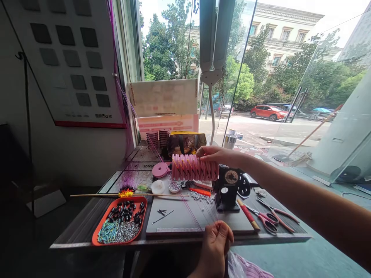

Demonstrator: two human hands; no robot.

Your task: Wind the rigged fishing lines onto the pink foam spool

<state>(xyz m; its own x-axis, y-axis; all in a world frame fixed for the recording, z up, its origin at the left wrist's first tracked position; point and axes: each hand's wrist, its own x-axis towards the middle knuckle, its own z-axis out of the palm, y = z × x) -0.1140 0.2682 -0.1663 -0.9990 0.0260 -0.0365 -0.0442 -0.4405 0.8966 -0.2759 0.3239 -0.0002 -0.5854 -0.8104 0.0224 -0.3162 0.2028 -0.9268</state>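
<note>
A row of pink ribbed discs (pixel 193 168) sits on the shaft of a black winding machine (pixel 227 193). My right hand (pixel 213 154) reaches in from the right, its bent fingers gripping the top of the pink discs. Below, at the board's front edge, my left hand (pixel 216 237) is closed in a pinch on thin pale threads that run up towards the discs. A single round pink disc (pixel 160 170) is at the left end of the row. Purple threads (pixel 189 210) cross the grey board (pixel 174 222).
An orange tray (pixel 95 231) of beads stands at left, under a long thin stick (pixel 95 195). Scissors (pixel 268 222), pliers (pixel 282 214) and a red-and-yellow stick (pixel 248 215) lie at right. Behind are a small bead dish (pixel 174 187), stacked spools (pixel 152 139) and a bag (pixel 187 143).
</note>
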